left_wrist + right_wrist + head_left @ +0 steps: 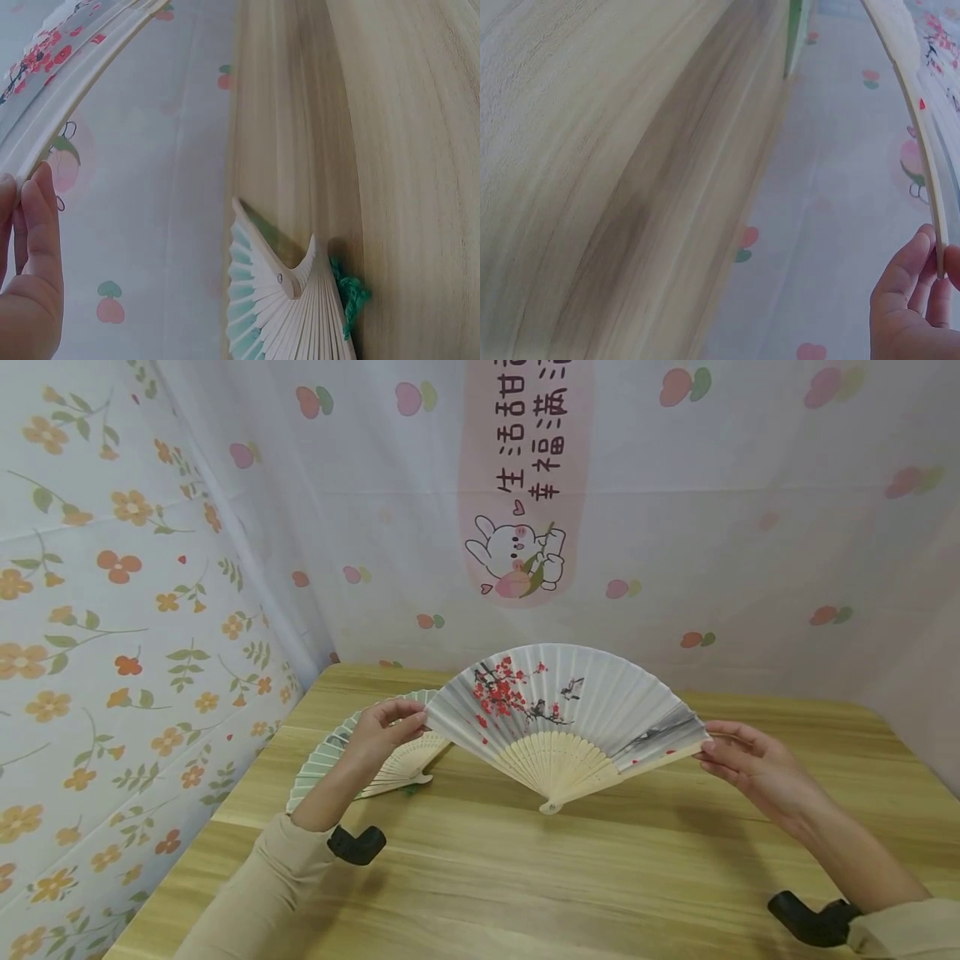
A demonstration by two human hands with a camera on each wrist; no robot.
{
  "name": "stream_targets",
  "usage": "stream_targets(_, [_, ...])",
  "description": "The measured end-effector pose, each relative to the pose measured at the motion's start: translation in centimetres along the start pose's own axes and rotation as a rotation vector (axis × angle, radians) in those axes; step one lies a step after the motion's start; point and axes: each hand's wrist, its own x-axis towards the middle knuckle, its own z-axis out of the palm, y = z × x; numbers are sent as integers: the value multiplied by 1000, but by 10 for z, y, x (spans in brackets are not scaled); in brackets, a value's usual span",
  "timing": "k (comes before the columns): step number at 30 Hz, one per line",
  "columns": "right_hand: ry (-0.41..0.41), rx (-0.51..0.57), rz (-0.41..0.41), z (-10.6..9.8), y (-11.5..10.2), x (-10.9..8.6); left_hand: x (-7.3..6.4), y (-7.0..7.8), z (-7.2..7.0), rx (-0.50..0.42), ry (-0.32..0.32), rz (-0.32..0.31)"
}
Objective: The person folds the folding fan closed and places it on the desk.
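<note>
A white folding fan (600, 693) with red blossoms, small birds and pale bamboo ribs is spread wide above the table. My left hand (382, 731) pinches its left outer edge, and my right hand (757, 768) pinches the right outer edge. In the left wrist view, thumb and fingers of the left hand (34, 262) meet on the fan's rib; the right wrist view shows the right hand (915, 300) gripping the end of the other rib. A green folding fan (405, 764), partly hidden behind my left hand and forearm, lies spread on the table.
The wooden table (480, 877) reaches back to a white curtain (375, 527) with fruit prints and a rabbit drawing. A flowered curtain (135, 610) hangs along the left side. A green tassel (349, 296) lies beside the green fan's pivot.
</note>
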Motion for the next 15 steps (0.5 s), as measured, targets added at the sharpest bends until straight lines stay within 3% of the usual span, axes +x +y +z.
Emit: stream_targets(15, [3, -42, 3, 5, -3, 0, 5, 5, 6, -23, -6, -6])
